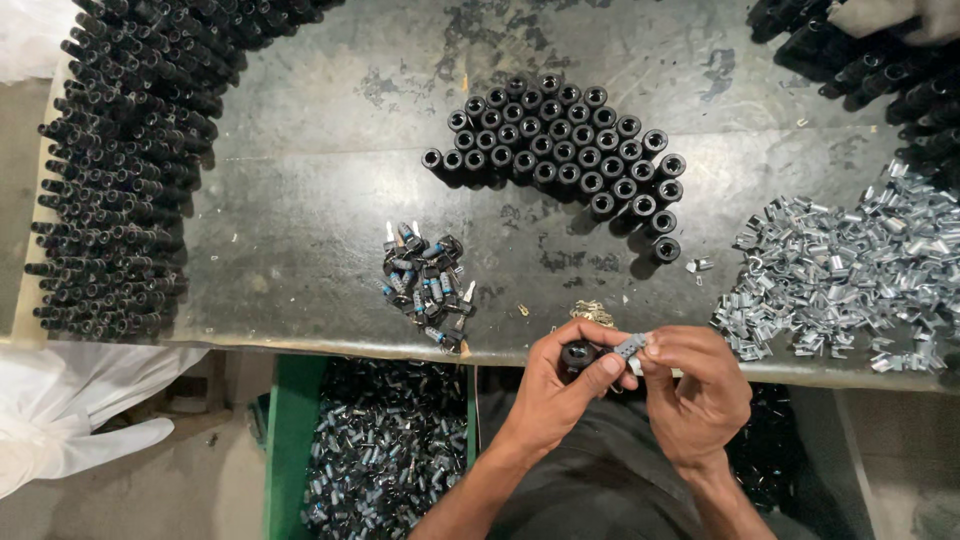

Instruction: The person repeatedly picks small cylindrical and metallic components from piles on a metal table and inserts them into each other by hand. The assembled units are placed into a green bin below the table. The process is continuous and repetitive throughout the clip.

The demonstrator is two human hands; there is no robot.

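Black cap (578, 354) pinched in left hand (556, 390); right hand (693, 385) grips metal clip (630, 347) over dark worn bench (320, 180).

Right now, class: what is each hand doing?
Left hand: closed on a short black plastic tube.
Right hand: pinching a small grey metal clip.

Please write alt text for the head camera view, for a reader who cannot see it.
Two bare hands meet at the near edge of a dark worktable: the left hand holds a black cylindrical part, the right hand a small grey metal piece against it. Behind stand a cluster of upright black cylinders and a pile of silver clips.
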